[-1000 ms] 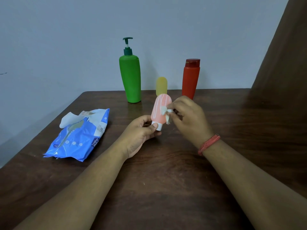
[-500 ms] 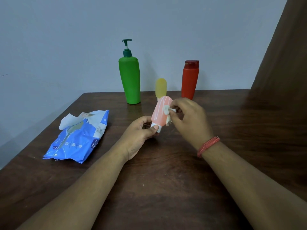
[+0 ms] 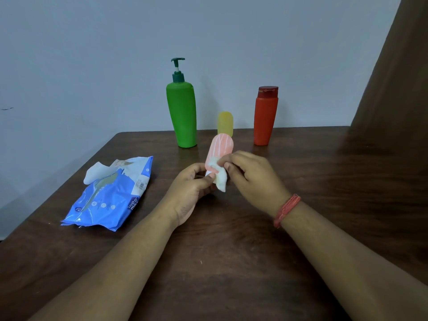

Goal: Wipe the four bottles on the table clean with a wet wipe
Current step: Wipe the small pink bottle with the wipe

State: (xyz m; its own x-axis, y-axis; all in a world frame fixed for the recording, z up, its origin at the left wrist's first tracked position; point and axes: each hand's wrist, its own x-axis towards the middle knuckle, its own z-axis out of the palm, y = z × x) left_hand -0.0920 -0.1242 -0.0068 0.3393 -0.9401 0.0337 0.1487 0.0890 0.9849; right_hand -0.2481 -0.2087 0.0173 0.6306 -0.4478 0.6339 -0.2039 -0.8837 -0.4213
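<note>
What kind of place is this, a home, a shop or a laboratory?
Probably a room in a home, though this is not certain. A dark wooden table stands against a plain pale wall, with a brown curtain-like surface at the right. Only toiletry-style bottles, such as the green pump bottle, and a wipes pack are present.

A plain, pale blue-grey wall (image 3: 92, 54) fills the back of the room, smooth apart from one small dark mark low on its left side. Against it stands a dark brown wooden table (image 3: 231, 262) with a rounded far-left corner and visible grain. A broad brown panel (image 3: 398, 77) rises at the right, leaning across the wall's edge. The light is soft and even, leaving faint reflections on the tabletop.
</note>
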